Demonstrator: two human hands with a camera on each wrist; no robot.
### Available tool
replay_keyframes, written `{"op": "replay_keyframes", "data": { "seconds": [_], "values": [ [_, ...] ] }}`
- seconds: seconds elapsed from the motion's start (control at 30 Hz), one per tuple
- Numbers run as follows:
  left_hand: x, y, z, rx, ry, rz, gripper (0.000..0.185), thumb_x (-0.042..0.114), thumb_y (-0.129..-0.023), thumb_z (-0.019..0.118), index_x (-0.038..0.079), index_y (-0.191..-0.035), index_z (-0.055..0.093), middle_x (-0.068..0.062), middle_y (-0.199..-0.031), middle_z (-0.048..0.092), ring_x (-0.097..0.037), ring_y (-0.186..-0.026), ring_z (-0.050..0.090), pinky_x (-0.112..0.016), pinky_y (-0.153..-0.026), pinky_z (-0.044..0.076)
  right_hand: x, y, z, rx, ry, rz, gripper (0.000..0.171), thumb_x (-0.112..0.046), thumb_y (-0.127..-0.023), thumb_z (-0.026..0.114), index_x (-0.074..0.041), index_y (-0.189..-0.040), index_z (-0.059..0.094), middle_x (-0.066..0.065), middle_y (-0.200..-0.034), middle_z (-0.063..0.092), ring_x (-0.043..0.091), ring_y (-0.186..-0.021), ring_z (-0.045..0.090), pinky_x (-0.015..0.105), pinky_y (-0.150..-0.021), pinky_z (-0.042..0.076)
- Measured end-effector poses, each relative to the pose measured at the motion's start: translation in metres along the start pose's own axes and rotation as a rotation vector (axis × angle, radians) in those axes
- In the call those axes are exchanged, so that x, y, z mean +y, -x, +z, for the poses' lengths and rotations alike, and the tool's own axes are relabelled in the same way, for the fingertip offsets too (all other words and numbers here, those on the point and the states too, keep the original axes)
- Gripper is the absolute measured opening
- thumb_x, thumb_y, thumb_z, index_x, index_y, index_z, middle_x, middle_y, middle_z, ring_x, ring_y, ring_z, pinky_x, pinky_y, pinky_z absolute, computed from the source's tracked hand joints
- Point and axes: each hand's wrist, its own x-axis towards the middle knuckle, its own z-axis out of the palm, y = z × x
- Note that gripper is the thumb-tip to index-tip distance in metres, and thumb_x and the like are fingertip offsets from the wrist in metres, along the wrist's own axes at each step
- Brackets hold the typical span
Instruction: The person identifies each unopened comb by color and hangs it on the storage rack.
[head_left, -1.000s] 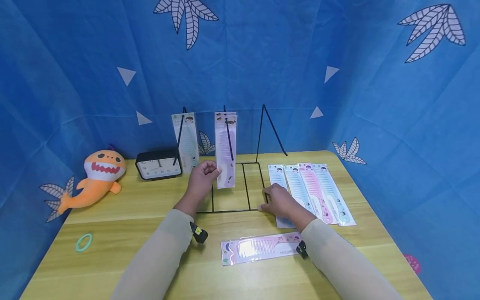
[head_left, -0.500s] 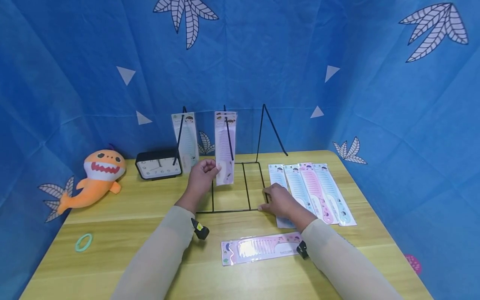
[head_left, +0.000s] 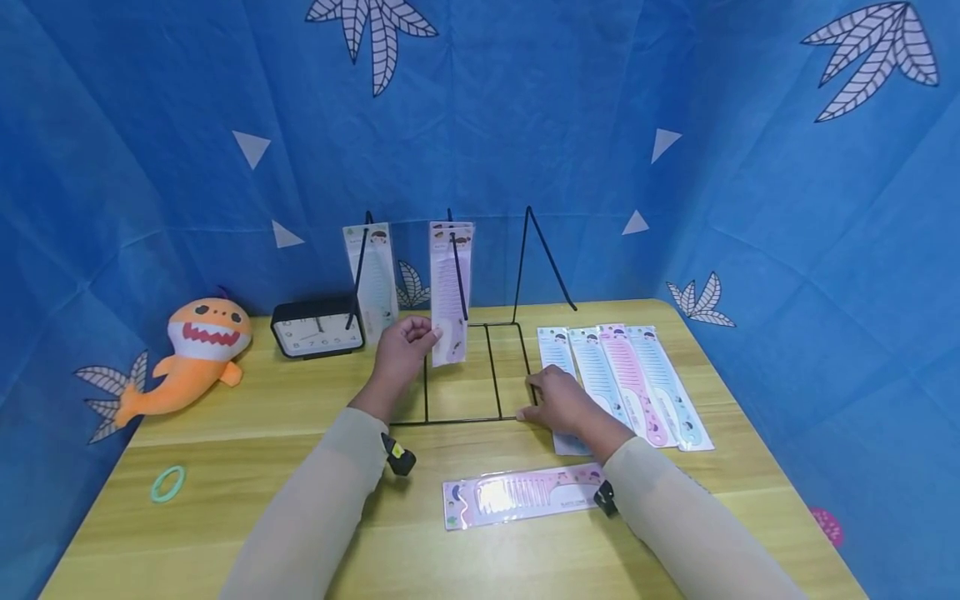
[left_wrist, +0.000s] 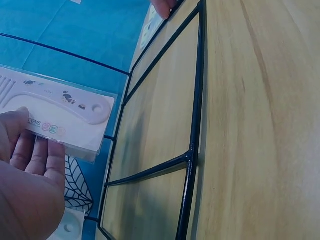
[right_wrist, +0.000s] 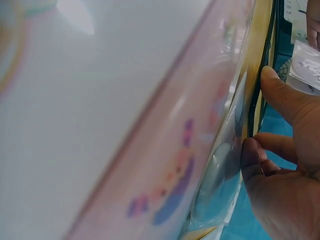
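A black wire display rack point(head_left: 457, 421) stands on the table with hooks rising at its back. On its middle hook hangs a packaged purple comb point(head_left: 448, 292), another pack just behind it. My left hand point(head_left: 401, 354) pinches the front pack's lower edge, thumb across its face in the left wrist view. My right hand point(head_left: 558, 402) grips the base wire at the rack's front right corner. A packaged pale green comb point(head_left: 378, 283) hangs from the left hook. The right hook point(head_left: 551, 257) carries nothing.
Several packaged combs point(head_left: 633, 383) lie side by side right of the rack, partly under my right hand. A pink comb pack point(head_left: 517, 497) lies in front. Left are a black clock point(head_left: 317, 333), an orange shark plush point(head_left: 198, 354) and a green ring point(head_left: 167, 484). Blue cloth surrounds the table.
The lower end of the front purple comb pack has swung slightly back and up, and my left hand with it. My right hand keeps its place on the rack.
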Motion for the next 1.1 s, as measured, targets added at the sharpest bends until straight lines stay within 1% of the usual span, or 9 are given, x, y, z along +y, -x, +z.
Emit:
{"op": "replay_keyframes", "data": {
  "seconds": [0.07, 0.17, 0.23, 0.43, 0.5, 0.77, 0.97, 1.03, 1.1],
  "values": [
    [0.0, 0.0, -0.001, -0.003, 0.003, -0.004, 0.018, 0.021, -0.105, 0.076, 0.007, -0.115, 0.072, -0.012, -0.117, 0.077, -0.026, -0.109, 0.068, -0.053, -0.105, 0.059, 0.0, 0.0, 0.0, -0.001, -0.001, -0.001, 0.075, -0.036, -0.097, 0.086, -0.002, -0.157, 0.056, 0.023, -0.15, 0.058, 0.038, -0.141, 0.058, 0.054, -0.123, 0.048],
    [-0.001, 0.0, -0.002, -0.008, 0.006, 0.001, 0.019, 0.021, -0.105, 0.076, 0.006, -0.116, 0.072, -0.014, -0.12, 0.076, -0.028, -0.113, 0.068, -0.055, -0.108, 0.058, 0.0, 0.0, 0.001, -0.002, -0.001, -0.003, 0.076, -0.036, -0.096, 0.086, -0.002, -0.157, 0.056, 0.023, -0.15, 0.058, 0.038, -0.14, 0.059, 0.054, -0.123, 0.048],
    [-0.001, 0.0, -0.003, -0.008, -0.001, 0.013, 0.02, 0.021, -0.105, 0.076, 0.005, -0.117, 0.072, -0.014, -0.122, 0.076, -0.028, -0.115, 0.069, -0.052, -0.107, 0.059, 0.0, 0.0, 0.001, -0.002, 0.001, -0.007, 0.076, -0.036, -0.096, 0.086, -0.002, -0.157, 0.056, 0.023, -0.15, 0.058, 0.038, -0.14, 0.059, 0.054, -0.123, 0.049],
    [-0.003, 0.001, -0.004, 0.005, -0.007, 0.061, 0.022, 0.017, -0.104, 0.077, 0.002, -0.12, 0.073, -0.016, -0.124, 0.077, -0.027, -0.117, 0.071, -0.034, -0.097, 0.059, -0.002, 0.0, -0.001, 0.001, -0.001, -0.004, 0.076, -0.036, -0.097, 0.086, -0.002, -0.158, 0.055, 0.023, -0.153, 0.056, 0.039, -0.143, 0.057, 0.054, -0.124, 0.048],
    [-0.003, 0.001, -0.005, 0.004, -0.007, 0.069, 0.023, 0.016, -0.104, 0.077, 0.001, -0.12, 0.073, -0.017, -0.125, 0.076, -0.028, -0.119, 0.071, -0.032, -0.097, 0.06, -0.002, 0.001, -0.002, 0.001, -0.003, 0.001, 0.076, -0.036, -0.097, 0.086, -0.003, -0.158, 0.055, 0.023, -0.153, 0.056, 0.04, -0.144, 0.056, 0.055, -0.124, 0.047],
    [-0.008, 0.005, -0.013, 0.007, -0.018, 0.077, 0.026, 0.014, -0.103, 0.078, 0.003, -0.125, 0.072, -0.016, -0.132, 0.075, -0.03, -0.127, 0.07, -0.043, -0.112, 0.059, -0.002, 0.002, -0.002, 0.002, 0.004, -0.002, 0.076, -0.036, -0.097, 0.086, -0.003, -0.158, 0.056, 0.023, -0.153, 0.056, 0.04, -0.144, 0.056, 0.055, -0.124, 0.047],
    [-0.014, 0.015, -0.026, -0.002, -0.091, 0.088, 0.025, 0.017, -0.105, 0.075, 0.004, -0.126, 0.072, -0.015, -0.133, 0.073, -0.031, -0.13, 0.068, -0.046, -0.113, 0.057, -0.001, 0.001, -0.001, -0.001, 0.003, 0.006, 0.075, -0.036, -0.098, 0.085, -0.004, -0.158, 0.056, 0.023, -0.154, 0.056, 0.04, -0.145, 0.055, 0.055, -0.125, 0.046],
    [-0.014, 0.023, -0.028, -0.013, -0.156, 0.093, 0.024, 0.02, -0.105, 0.076, 0.006, -0.123, 0.072, -0.014, -0.129, 0.074, -0.032, -0.126, 0.069, -0.047, -0.11, 0.058, -0.001, 0.002, -0.001, -0.002, 0.0, 0.008, 0.075, -0.036, -0.098, 0.085, -0.004, -0.158, 0.055, 0.023, -0.154, 0.055, 0.04, -0.145, 0.055, 0.055, -0.125, 0.046],
    [-0.012, 0.033, -0.028, -0.045, -0.23, 0.106, 0.02, 0.021, -0.104, 0.077, 0.008, -0.119, 0.073, -0.012, -0.123, 0.076, -0.03, -0.119, 0.071, -0.045, -0.103, 0.06, 0.0, 0.002, -0.001, -0.001, 0.0, 0.013, 0.075, -0.036, -0.097, 0.085, -0.004, -0.159, 0.055, 0.023, -0.154, 0.056, 0.04, -0.145, 0.055, 0.056, -0.125, 0.046]
  ]
}}
